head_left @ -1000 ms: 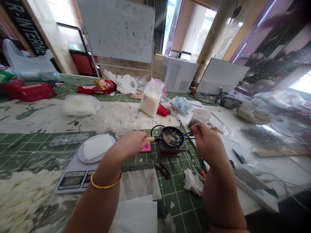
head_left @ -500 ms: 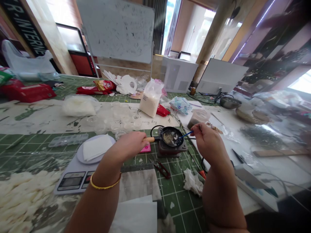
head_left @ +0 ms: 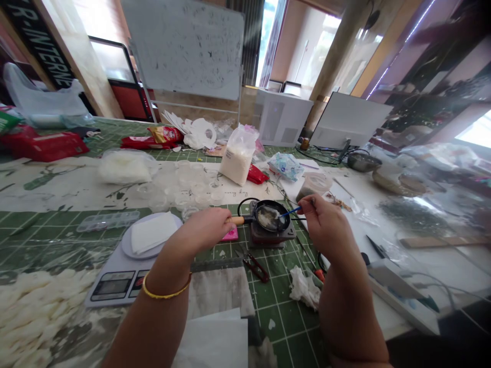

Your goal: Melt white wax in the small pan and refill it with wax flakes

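A small black pan (head_left: 256,223) rests on a compact dark hot plate (head_left: 270,239). My left hand (head_left: 209,227) is closed around the pan's wooden handle (head_left: 238,220). Inside the pan lies a shiny, partly clear and partly whitish melt (head_left: 268,216). My right hand (head_left: 321,217) pinches a thin blue stick (head_left: 292,211), whose far end dips into the melt at the pan's right side. What shape that end has is hidden. A pink item (head_left: 230,234) sits just under the handle.
Dark red thread snips (head_left: 256,268) and crumpled tissue (head_left: 305,289) lie in front of the hot plate. At left stands a kitchen scale (head_left: 111,286) bearing white sheets, beside whitish flakes (head_left: 34,312). Behind are clear plastic cups (head_left: 192,181) and a bag of white pellets (head_left: 238,156).
The blue stick's tip has shifted left within the pan, and my right hand has moved slightly left with it. White pieces in the melt look more spread out. My left hand stays put.
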Action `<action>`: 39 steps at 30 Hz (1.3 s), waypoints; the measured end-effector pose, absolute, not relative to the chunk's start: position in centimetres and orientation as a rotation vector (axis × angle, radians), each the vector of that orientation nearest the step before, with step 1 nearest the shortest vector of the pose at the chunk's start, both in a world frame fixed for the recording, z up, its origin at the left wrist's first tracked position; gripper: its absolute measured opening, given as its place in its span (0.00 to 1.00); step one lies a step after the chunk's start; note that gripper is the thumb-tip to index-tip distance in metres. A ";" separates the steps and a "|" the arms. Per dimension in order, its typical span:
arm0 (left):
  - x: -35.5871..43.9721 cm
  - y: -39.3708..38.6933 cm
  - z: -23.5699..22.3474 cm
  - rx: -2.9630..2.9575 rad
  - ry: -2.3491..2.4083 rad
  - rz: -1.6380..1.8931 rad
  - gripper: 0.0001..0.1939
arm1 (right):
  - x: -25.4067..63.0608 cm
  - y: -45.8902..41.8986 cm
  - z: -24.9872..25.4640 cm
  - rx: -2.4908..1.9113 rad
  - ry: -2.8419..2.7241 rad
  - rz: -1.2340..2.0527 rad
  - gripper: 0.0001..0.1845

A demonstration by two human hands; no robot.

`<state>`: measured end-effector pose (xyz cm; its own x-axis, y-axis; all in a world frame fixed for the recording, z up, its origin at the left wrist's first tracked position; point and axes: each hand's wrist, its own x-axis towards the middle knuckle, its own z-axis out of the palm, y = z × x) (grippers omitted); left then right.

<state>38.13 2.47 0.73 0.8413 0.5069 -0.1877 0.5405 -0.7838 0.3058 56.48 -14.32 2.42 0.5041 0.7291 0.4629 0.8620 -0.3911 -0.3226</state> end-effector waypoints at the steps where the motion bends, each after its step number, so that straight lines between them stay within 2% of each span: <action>1: 38.1 2.5 0.7 2.675 0.784 -0.129 0.16 | 56.5 -14.2 2.4 -2.234 -1.315 -0.318 0.12; 39: 38.0 2.5 0.6 2.671 0.790 -0.123 0.16 | 57.0 -13.9 2.0 -2.219 -1.245 -0.329 0.13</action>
<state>38.02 2.50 0.64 0.8407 0.5107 -0.1800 0.5412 -0.7827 0.3073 56.95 -13.89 1.96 0.5365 0.7019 0.4686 0.8418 -0.4053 -0.3566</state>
